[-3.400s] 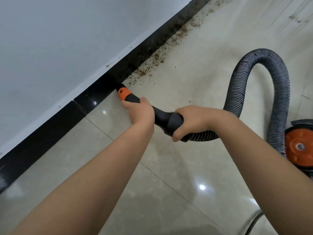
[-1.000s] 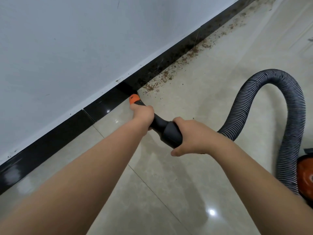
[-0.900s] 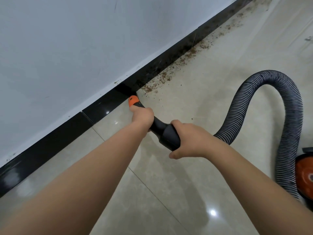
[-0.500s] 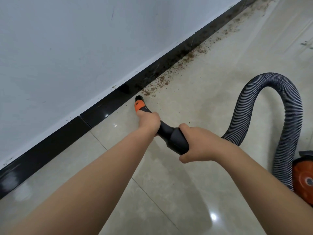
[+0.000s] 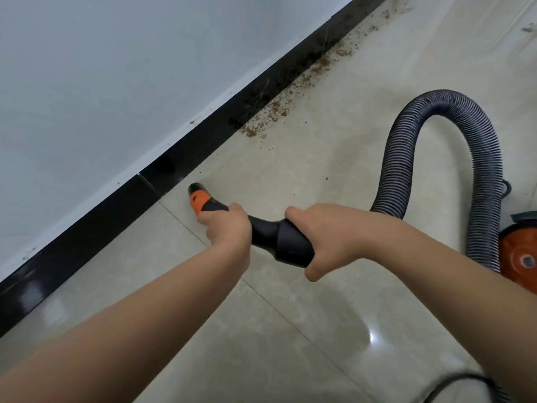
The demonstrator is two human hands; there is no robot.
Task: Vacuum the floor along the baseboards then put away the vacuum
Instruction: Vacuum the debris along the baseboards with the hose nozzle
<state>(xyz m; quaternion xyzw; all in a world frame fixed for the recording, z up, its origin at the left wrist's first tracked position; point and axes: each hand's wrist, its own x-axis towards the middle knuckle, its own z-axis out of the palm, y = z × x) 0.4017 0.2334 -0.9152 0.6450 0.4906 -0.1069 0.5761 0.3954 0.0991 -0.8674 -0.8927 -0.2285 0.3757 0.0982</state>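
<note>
nearest the camera, two bare forearms reach out over glossy floor [image 5: 261, 330] tiles, and a thin black cord [image 5: 453, 386] curls along the bottom right edge. the right hand [image 5: 328, 242] has its fingers curled round the thick black cuff where the hose [image 5: 482, 175] joins the nozzle [image 5: 203, 200]; the thumb hangs down under the cuff. the left hand [image 5: 226, 228] is further forward, fingers wrapped round the narrow neck of the nozzle just behind its orange band. the nozzle tip points toward the black baseboard [image 5: 174, 167] but sits a little off it, near a joint in the board, low over the tile; whether it touches the floor cannot be told. the ribbed hose arches up to the right and drops to the vacuum [image 5: 520, 257], an orange body only partly in view at the right edge.

as for progress: the strip of floor along the baseboard from the lower left up to the nozzle looks free of dirt, so that part seems done. just beyond the tip a few specks lie, and further along a trail of brown crumbs [image 5: 270, 117] hugs the baseboard all the way to the top of the view. that stretch is not yet cleaned. putting the vacuum away has not begun, by the look of it, since it is plainly in use.
</note>
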